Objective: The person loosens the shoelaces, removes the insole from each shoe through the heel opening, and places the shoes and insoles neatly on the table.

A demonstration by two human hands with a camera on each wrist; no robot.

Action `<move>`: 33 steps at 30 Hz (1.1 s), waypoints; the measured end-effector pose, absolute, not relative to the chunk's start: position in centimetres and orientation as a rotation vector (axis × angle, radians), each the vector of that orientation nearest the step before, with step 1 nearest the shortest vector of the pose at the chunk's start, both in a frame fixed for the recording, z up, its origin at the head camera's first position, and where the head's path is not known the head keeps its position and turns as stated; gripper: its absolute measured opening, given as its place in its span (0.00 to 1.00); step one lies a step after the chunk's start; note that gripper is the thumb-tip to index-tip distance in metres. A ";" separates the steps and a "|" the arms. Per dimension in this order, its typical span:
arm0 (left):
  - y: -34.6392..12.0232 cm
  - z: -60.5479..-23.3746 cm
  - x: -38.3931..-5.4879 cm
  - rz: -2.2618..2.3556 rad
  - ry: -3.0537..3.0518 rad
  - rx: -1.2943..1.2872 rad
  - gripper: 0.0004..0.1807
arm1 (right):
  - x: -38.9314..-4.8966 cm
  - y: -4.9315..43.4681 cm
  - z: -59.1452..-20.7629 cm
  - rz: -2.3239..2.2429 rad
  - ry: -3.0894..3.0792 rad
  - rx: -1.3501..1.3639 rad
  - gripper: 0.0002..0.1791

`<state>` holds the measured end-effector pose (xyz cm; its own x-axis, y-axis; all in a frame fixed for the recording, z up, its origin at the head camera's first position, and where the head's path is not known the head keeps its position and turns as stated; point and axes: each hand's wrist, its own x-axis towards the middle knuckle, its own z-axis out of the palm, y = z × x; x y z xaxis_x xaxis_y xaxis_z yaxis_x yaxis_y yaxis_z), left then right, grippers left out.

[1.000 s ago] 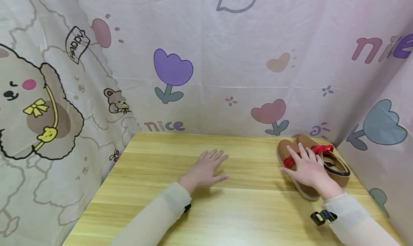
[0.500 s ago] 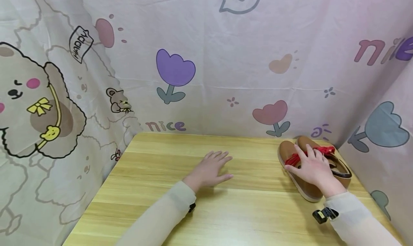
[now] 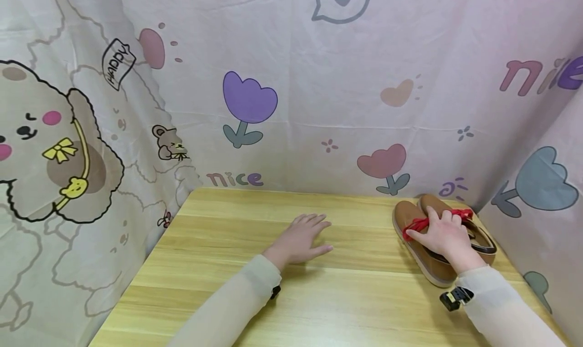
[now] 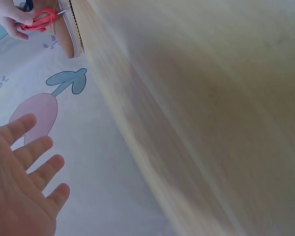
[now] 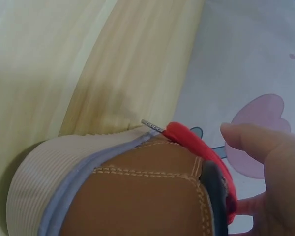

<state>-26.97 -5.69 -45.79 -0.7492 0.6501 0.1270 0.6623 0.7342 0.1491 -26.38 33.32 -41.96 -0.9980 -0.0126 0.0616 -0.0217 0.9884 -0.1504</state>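
A pair of brown shoes stands side by side at the far right of the table. The left shoe (image 3: 437,273) and the right shoe (image 3: 430,202) both have red shoelaces (image 3: 416,225). Over the pair is my right hand (image 3: 448,235), its fingers bent down at the laces. In the right wrist view the thumb (image 5: 255,140) is held apart from the left shoe (image 5: 132,201), while other fingers pass behind the red lace (image 5: 199,147). My left hand (image 3: 298,238) is held above the middle of the table, palm down, fingers spread, holding nothing.
The wooden table (image 3: 237,220) meets a printed cloth (image 3: 314,109) at the back. More cloth (image 3: 537,246) hangs along the right side, close to the shoes. Each wrist wears a small black camera (image 3: 451,299).
My right hand has lowered onto the shoes, and its straight, spread fingers have bent in toward the laces. My left hand stays outstretched. The whole view has shifted slightly.
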 end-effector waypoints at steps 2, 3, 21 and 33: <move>-5.5 -45.8 -27.0 -0.287 -2.860 -1.088 0.42 | -26.5 33.5 -42.0 0.239 -3.075 0.018 0.56; -5.5 -45.8 -27.0 -0.291 -2.860 -1.087 0.42 | -26.6 33.6 -42.1 0.237 -3.079 0.016 0.56; -4.3 -46.0 -27.4 -0.325 -2.879 -1.071 0.41 | -27.5 33.4 -42.5 0.356 -3.221 -0.169 0.63; -3.8 -46.4 -27.7 -0.329 -2.870 -1.061 0.41 | -27.8 32.9 -43.2 0.293 -3.260 -0.191 0.57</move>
